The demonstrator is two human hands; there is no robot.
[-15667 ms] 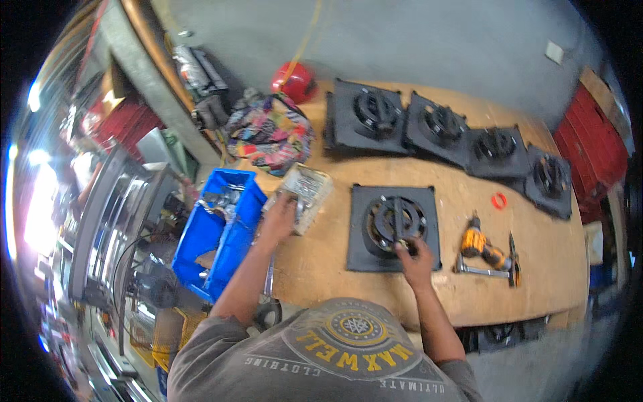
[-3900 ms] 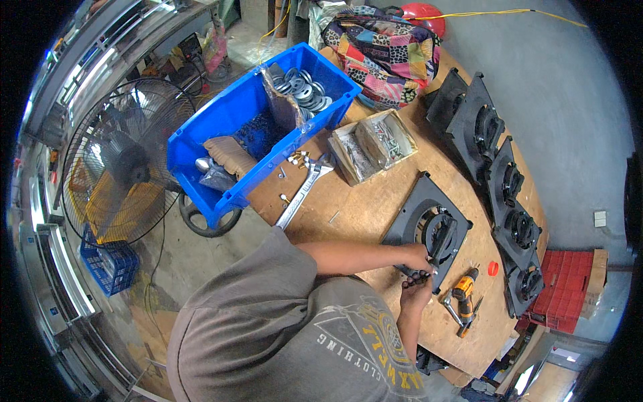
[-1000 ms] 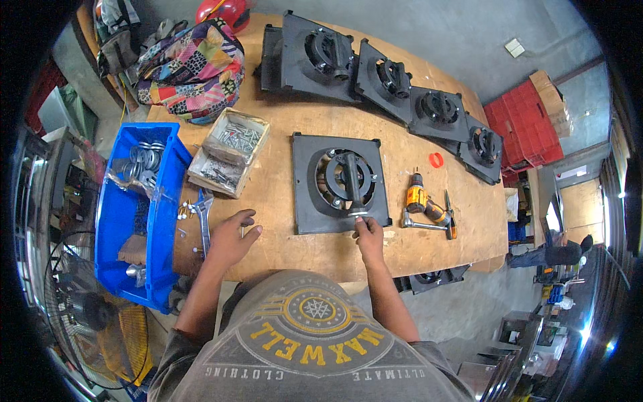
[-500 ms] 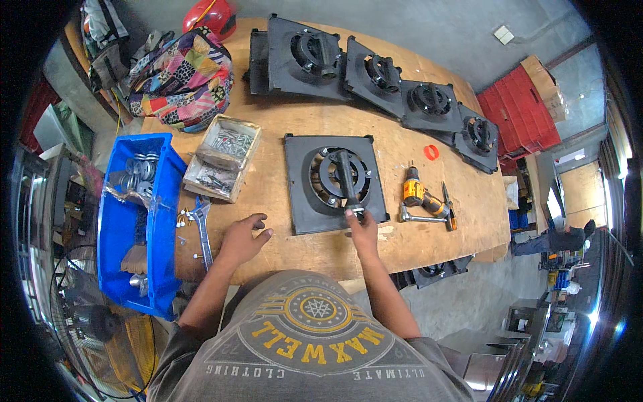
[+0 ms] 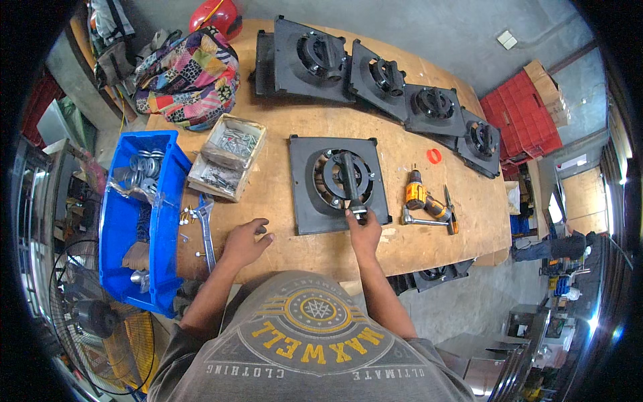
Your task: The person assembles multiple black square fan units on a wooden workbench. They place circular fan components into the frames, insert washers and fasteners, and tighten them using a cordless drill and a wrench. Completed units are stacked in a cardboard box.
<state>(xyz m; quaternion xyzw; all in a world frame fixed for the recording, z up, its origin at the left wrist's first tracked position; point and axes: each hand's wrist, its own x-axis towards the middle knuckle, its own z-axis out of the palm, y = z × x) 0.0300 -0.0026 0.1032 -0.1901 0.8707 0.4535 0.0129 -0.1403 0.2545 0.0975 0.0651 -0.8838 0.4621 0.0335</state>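
Note:
A square black plate [image 5: 305, 213] with a round ringed opening lies flat on the table before me. Across its middle runs a black tube [image 5: 348, 175], its near end fitted with a pale ring. My right hand [image 5: 365, 232] pinches that near end between thumb and fingers, at the plate's front edge. To the left of the plate, my left hand [image 5: 246, 242] is held low near the wood, thumb and fingers apart, with nothing in it. An adjustable wrench [image 5: 206, 231] and several small bolts [image 5: 188, 216] lie left of that hand.
A blue bin [image 5: 112, 221] with metal rings and open boxes of screws [image 5: 231, 144] stand at left. A yellow drill [image 5: 416, 195], a ratchet [image 5: 429, 220] and a red ring [image 5: 434, 156] lie at right. Several similar plates [image 5: 429, 107] line the back; a patchwork bag [image 5: 191, 80] sits far left.
My view has shifted slightly, so the table's things appear a little further right. My right hand stays at the tube's near end, and my left hand keeps its open pose.

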